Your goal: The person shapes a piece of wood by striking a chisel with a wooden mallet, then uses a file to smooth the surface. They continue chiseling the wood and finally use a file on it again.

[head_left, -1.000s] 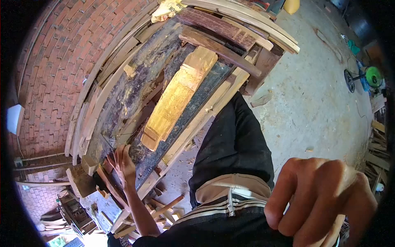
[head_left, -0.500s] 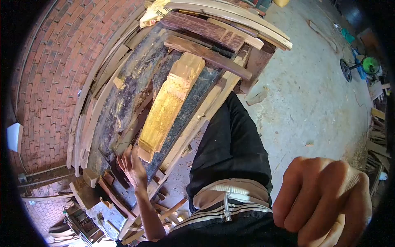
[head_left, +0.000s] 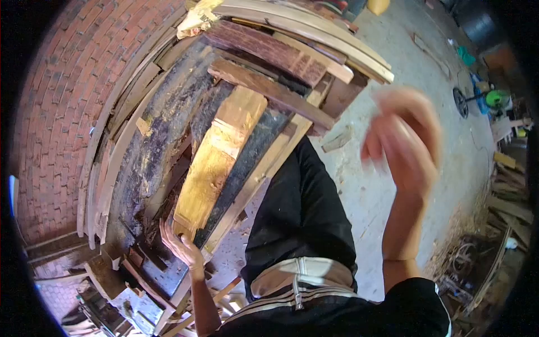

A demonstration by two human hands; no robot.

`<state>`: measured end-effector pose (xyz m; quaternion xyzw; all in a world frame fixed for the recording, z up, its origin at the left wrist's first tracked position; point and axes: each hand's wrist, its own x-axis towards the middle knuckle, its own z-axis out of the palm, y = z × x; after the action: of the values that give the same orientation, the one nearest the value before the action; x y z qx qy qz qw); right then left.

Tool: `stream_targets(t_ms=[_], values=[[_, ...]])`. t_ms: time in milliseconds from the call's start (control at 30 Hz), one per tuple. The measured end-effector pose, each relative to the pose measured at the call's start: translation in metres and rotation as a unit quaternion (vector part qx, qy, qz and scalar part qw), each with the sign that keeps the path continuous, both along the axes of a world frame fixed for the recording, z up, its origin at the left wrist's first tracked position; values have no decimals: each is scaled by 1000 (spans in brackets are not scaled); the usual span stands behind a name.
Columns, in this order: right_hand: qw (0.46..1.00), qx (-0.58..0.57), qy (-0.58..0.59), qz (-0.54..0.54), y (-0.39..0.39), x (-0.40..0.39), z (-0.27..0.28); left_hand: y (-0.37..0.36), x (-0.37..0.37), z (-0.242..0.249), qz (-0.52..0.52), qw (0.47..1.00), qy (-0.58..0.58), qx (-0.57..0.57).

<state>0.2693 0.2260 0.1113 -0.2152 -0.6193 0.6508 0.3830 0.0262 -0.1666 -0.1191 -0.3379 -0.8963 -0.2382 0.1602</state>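
A pale yellow wooden block (head_left: 205, 174), with a rough-cut step across its upper part, lies slanting on the dark workbench top (head_left: 247, 163). At its near end is my left hand (head_left: 184, 250), fingers stretched out along the end and nothing wrapped in them. The hand seems to touch the wood there. My right hand (head_left: 407, 140) is raised over the floor to the right of the bench, apart from the block. Motion smears its curled fingers, so whether they hold anything is hidden.
Dark reddish boards (head_left: 269, 50) and a brown crosspiece (head_left: 269, 92) lie at the block's far end. Long planks line the brick wall (head_left: 56, 123). Scrap wood (head_left: 508, 196) is piled at right, near a green-and-black wheeled object (head_left: 496, 99). My legs (head_left: 297, 208) stand beside the bench.
My right hand has swung from close to the camera, lower right, up and away over the floor. My left hand has come closer against the block's near end. The view has shifted slightly.
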Motion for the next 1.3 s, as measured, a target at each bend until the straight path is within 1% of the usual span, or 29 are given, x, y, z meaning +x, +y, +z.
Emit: stream_targets(t_ms=[33,100,133,167,200,233,300,333,367,433,467,500,567,600,633,733,767,833,867,933,967,1000,1033,1100,1167,1233,1300], values=[[994,96,-53,-23,41,-13,-36,2,0,2,2,1000,-1,-3],[976,61,-170,-122,110,-22,-110,3,2,4,9,1000,-8,2],[930,223,-242,-165,143,-22,-144,5,2,4,5,1000,-19,1],[892,312,-275,-177,171,-20,-169,6,2,3,14,1000,-18,6],[845,397,-304,-188,189,-23,-186,6,3,3,6,1000,-22,-1],[846,400,-301,-183,194,-34,-192,5,3,3,-3,1000,-26,-9],[758,436,-439,-207,200,-49,-205,7,4,5,2,999,-30,-9],[722,484,-441,-225,200,-54,-211,7,5,6,9,999,-37,-11],[722,486,-439,-223,204,-57,-214,8,5,6,15,999,-42,-11],[796,387,-410,-222,211,-64,-219,9,4,5,18,999,-40,-13],[807,387,-394,-207,219,-64,-220,7,5,6,16,999,-40,-17],[807,387,-395,-206,217,-64,-219,5,5,7,17,999,-40,-18],[788,414,-415,-189,219,-64,-212,7,4,6,13,999,-39,-11],[764,401,-473,-178,205,-67,-195,8,4,7,15,999,-38,-6],[764,407,-469,-177,199,-65,-187,9,5,9,12,999,-36,-7],[851,380,-306,-193,195,-65,-168,8,5,12,12,999,-30,-7],[870,340,-292,-207,181,-66,-147,8,4,13,3,1000,-28,-9],[876,315,-279,-236,152,-61,-109,7,6,13,24,999,-44,-11],[876,318,-274,-238,147,-53,-105,5,5,14,18,999,-40,-10],[918,249,-198,-236,144,-29,-95,7,5,14,7,999,-39,0],[916,256,-196,-238,136,-19,-93,7,6,17,5,999,-39,3],[948,157,-149,-231,126,-8,-94,7,7,18,4,999,-40,4],[969,56,-100,-217,116,3,-98,7,7,18,6,999,-40,11],[984,-81,-42,-154,101,28,-115,4,7,18,-2,999,-24,38],[982,-169,3,-81,73,45,-131,5,8,14,13,996,7,89],[964,-265,23,-16,39,56,-134,31,19,34,50,985,-10,167],[948,-313,-11,-51,-7,47,-116,59,27,63,39,986,-39,157]])
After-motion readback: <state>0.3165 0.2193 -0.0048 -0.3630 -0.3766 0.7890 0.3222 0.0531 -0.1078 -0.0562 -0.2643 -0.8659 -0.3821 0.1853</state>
